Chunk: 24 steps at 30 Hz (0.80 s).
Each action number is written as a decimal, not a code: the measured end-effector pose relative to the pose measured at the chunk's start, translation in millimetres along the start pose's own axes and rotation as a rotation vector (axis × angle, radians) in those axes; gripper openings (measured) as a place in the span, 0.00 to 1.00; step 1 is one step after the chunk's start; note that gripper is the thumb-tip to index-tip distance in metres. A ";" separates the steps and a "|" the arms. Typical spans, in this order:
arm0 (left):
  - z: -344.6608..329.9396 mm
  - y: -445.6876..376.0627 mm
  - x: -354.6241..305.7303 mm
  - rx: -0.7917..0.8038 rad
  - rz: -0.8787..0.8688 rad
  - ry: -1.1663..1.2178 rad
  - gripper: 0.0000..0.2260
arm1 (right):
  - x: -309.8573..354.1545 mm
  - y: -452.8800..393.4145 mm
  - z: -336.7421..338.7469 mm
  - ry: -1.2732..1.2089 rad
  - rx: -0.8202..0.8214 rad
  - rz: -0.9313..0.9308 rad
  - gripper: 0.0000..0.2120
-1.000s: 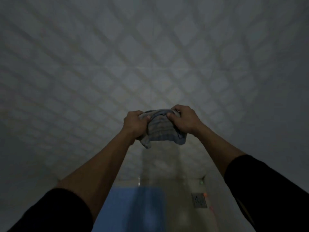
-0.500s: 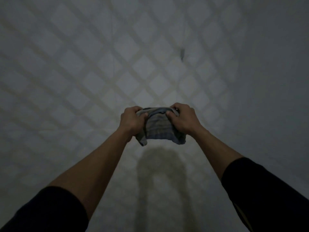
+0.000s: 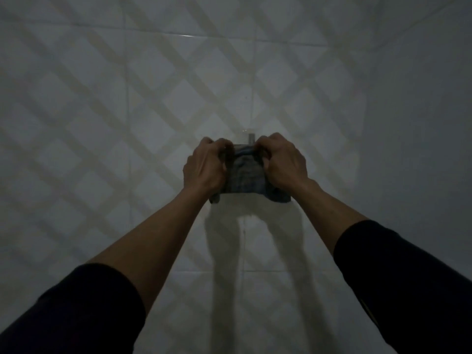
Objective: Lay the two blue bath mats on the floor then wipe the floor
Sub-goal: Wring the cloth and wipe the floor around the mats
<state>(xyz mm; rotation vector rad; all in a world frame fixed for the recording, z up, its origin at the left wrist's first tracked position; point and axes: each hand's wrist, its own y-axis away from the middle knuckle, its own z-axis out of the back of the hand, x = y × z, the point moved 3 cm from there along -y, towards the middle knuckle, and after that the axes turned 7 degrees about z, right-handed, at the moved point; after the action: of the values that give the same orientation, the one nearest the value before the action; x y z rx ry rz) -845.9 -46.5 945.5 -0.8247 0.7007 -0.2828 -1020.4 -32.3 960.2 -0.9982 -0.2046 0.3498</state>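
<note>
Since 1.0 s ago: view tilted up; blue mat + floor drain gone from bottom of frame, only tiled wall (image 3: 102, 123) visible now. Both hands w/ cloth raised higher vs wall, now right at small hook/peg (image 3: 251, 138) that wasn't in view before.

Left hand (image 3: 204, 167): fingers curled, gripping left top edge of cloth (image 3: 242, 180). Right hand (image 3: 283, 162): fingers curled, pinching right top edge. Hands close together, cloth bunched between them, top edge held just below/at peg; can't tell if cloth is hooked on it. Cloth greyish-blue, striped/checked, lower corners hang under both wrists.

Both forearms bare, dark sleeves (image 3: 76, 310) pushed up. Arm + cloth shadows fall on wall below hands. Wall has diagonal lattice pattern. Lighting dim. Bath mats not in view.
</note>
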 end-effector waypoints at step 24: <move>-53.0 -26.8 -21.5 -0.009 0.064 -0.167 0.17 | -55.3 -14.8 -48.8 -0.122 -0.027 -0.221 0.19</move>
<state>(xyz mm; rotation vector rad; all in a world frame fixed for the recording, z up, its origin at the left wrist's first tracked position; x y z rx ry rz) -896.4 -84.0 950.5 -0.8226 0.5711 -0.1508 -1052.9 -98.7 946.5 -0.9711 -0.4274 0.2064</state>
